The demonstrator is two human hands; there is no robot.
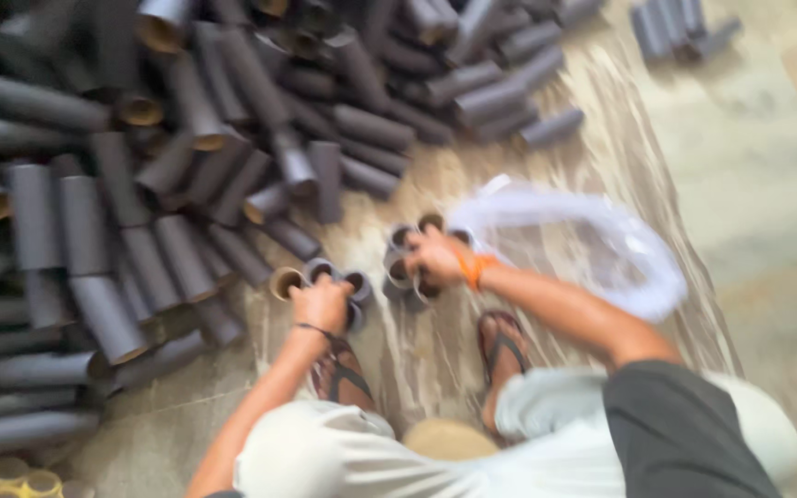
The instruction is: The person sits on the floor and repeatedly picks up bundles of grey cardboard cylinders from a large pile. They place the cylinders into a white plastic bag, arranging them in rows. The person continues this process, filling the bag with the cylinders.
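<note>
Blurred view down from head height onto a pale stone floor (767, 184). Left hand (322, 302), black cord at the wrist, fingers closed over a small cluster of upright grey tubes (354, 288), open ends up, standing on the floor just ahead of the left sandalled foot (339, 373). Right hand (435, 256), orange band at the wrist, fingers curled around a second cluster of upright tubes (400, 261), close beside the first. Crumpled clear plastic bag (592, 244) on the floor just right of the right hand. Large heap of grey cardboard tubes (186, 157) lying across the upper left, a few more (680, 28) apart at top right. Right sandalled foot (502, 346) below the right forearm. Pale trousers and dark sleeve at the bottom edge.
</note>
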